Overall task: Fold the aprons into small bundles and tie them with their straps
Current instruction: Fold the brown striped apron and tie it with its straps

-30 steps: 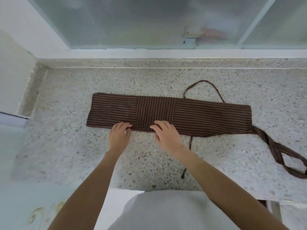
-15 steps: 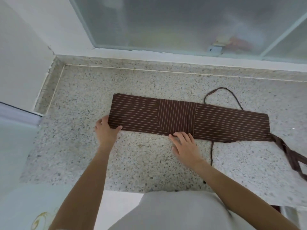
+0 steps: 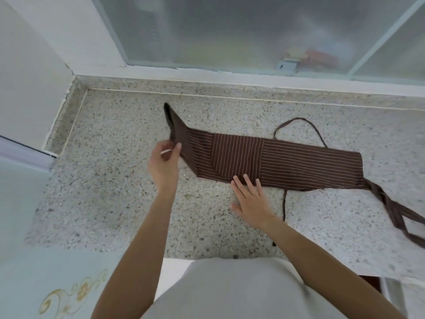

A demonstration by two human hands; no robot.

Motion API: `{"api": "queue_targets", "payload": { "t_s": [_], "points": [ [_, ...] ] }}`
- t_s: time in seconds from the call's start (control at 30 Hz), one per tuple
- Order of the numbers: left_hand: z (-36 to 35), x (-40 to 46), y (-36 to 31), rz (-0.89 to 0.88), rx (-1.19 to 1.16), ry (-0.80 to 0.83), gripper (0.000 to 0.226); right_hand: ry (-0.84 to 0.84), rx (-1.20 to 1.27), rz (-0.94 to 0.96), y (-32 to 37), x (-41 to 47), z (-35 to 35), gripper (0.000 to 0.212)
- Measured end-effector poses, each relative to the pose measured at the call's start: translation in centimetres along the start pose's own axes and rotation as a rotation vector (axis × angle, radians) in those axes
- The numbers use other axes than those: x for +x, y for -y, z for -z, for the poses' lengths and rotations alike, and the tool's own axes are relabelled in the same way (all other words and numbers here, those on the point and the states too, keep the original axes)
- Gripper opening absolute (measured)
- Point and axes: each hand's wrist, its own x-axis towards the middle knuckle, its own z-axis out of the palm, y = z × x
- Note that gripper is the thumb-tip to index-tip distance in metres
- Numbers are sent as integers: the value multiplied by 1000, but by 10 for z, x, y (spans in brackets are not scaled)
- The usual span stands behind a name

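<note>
Brown striped apron (image 3: 276,162), folded into a long band, lies across the speckled counter (image 3: 115,192) at centre. Left hand (image 3: 164,162) pinches the band's 9 o'clock end, which is raised off the surface. Right hand (image 3: 251,201), fingers straight and flat, presses the near edge at 6 o'clock. Straps (image 3: 391,210) trail at 3 o'clock.

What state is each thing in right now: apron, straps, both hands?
apron: folded into a long strip on the counter, left end lifted.
wide straps: loose, untied, trailing right.
thin strap: looped behind the strip, untied.
left hand: pinches the raised left end.
right hand: flat, fingertips pressing the strip's near edge.
</note>
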Motion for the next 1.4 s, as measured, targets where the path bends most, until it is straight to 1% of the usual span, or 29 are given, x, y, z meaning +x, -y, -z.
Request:
{"api": "queue_targets", "payload": {
  "t_s": [0.07,0.1,0.13,0.2,0.23,0.3,0.37,0.4,0.47,0.57,0.63,0.67,0.7,0.73,0.8,0.83,0.9,0.97,1.0,1.07,1.17,1.23,1.3,1.33,1.4],
  "points": [
    [-25,-21,-23,-83,-61,105,9,78,209,29,-2,1,4,67],
    [-38,-30,-31,-131,-66,155,11,63,301,52,-5,0,9,65],
    [-52,-39,-36,-182,-61,207,13,-3,378,65,-10,-3,11,61],
    [-83,-59,-46,-272,-55,310,13,-220,538,-13,-28,-20,16,50],
    [-104,-72,-52,-314,-64,352,15,-340,601,-103,-47,-34,16,44],
    [-132,-92,-53,-410,-56,401,15,-539,639,-279,-72,-56,17,32],
    [-166,-117,-50,-485,4,485,12,-627,630,-449,-106,-81,14,28],
    [-182,-129,-43,-504,48,538,9,-632,638,-521,-122,-91,13,28],
    [-211,-153,-22,-487,197,678,7,-604,649,-610,-151,-112,9,30],
    [-234,-171,4,-443,513,887,14,-577,648,-627,-175,-126,8,31],
    [-237,-172,4,-420,579,979,23,-532,651,-609,-185,-122,10,31],
    [-236,-171,0,-440,579,994,29,-501,665,-599,-188,-116,13,31],
    [-231,-167,-3,-470,580,974,34,-467,689,-590,-189,-108,17,33],
    [-223,-161,-4,-506,589,915,38,-430,718,-579,-190,-100,20,36],
    [-200,-147,0,-533,651,743,52,-368,755,-559,-189,-80,29,41],
    [-187,-139,6,-510,691,654,64,-350,765,-563,-189,-71,34,45],
    [-162,-124,21,-403,773,498,91,-321,787,-585,-188,-53,43,52],
    [-146,-115,31,-225,810,458,109,-309,800,-626,-191,-43,50,55],
    [-136,-111,36,-115,835,465,110,-300,811,-643,-190,-35,53,54],
    [-124,-106,42,8,868,484,100,-303,826,-690,-190,-26,59,50],
    [-120,-101,48,24,799,465,74,-272,798,-727,-189,-15,63,49],
    [-123,-101,48,53,599,465,62,-266,783,-732,-188,-11,64,48],
    [-127,-106,40,126,363,470,56,-313,804,-714,-186,-10,65,44],
    [-129,-108,35,149,277,463,56,-349,823,-686,-185,-10,66,42],
    [-134,-116,27,165,188,427,55,-442,883,-594,-183,-14,75,40]
  ]
}}
